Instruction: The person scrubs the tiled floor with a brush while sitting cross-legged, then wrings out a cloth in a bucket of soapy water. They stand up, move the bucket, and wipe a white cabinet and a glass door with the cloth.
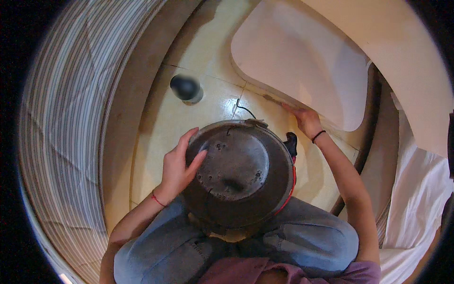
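Observation:
A round, dark metal vessel [241,163] with a red outer side stands in front of my crossed legs; its inside looks stained. My left hand [182,168] grips its left rim, fingers outside and thumb over the inner edge. To the right, my right hand [305,119] reaches away from the vessel, its fingers at a thin tool or stick [273,99] beside the edge of a white board or tabletop [301,64]. Whether the fingers are closed on that thin thing is not clear. A black handle [291,142] juts from the vessel's right side.
A dark-topped jar or bottle [187,88] stands on the tiled floor [216,81] beyond the vessel. A thin black wire [244,107] lies near the far rim. Striped bedding [71,106] borders the left, and white cloth [411,198] hangs at the right.

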Action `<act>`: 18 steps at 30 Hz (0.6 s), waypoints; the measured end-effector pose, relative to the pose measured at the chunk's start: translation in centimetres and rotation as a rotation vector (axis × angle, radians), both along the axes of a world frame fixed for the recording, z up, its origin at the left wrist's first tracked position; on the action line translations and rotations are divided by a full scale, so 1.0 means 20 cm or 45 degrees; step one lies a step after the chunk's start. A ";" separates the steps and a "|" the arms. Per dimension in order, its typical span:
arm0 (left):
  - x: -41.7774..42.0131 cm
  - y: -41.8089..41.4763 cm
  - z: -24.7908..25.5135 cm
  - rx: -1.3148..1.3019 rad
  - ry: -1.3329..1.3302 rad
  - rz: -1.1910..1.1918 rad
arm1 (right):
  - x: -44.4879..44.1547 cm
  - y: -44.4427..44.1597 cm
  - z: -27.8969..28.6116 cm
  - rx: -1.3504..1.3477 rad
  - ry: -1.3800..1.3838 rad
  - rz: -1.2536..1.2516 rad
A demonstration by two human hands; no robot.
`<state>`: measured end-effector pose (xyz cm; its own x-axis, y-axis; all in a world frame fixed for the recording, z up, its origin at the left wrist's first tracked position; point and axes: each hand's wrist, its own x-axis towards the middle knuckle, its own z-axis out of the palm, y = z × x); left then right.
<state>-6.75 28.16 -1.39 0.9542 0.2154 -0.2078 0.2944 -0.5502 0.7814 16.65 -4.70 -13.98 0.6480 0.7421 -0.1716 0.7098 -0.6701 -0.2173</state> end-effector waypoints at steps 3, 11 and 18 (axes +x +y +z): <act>0.01 -0.01 0.00 0.015 0.009 0.001 | -0.01 0.18 0.00 -0.026 0.033 -0.048; -0.01 0.00 0.00 0.048 -0.069 -0.012 | -0.02 0.04 0.01 0.154 -0.136 0.046; 0.00 -0.02 0.00 0.009 0.012 0.009 | -0.04 0.20 0.05 -0.020 -0.017 -0.004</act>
<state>-6.80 27.85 -1.42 0.9505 0.2236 -0.2155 0.3059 -0.5535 0.7747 15.77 -0.70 -12.93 0.6529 0.7371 -0.1745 0.7101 -0.6758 -0.1976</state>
